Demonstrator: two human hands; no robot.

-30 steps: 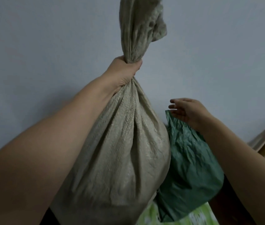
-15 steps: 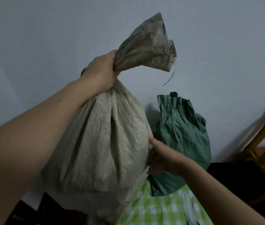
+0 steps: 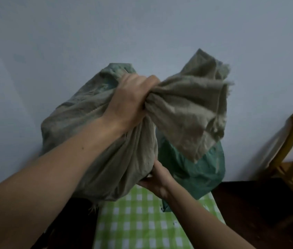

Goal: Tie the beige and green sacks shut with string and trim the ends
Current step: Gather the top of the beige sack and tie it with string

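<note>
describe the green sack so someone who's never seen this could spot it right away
Find the green-checked cloth below the pale wall. At its far end, right of the big beige sack and partly hidden by that sack's loose top, sits the green sack. It alone is dark green.

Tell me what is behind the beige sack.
The green sack stands behind the beige sack; only its lower right part shows. The rest is hidden by the beige sack's body and flap.
</note>
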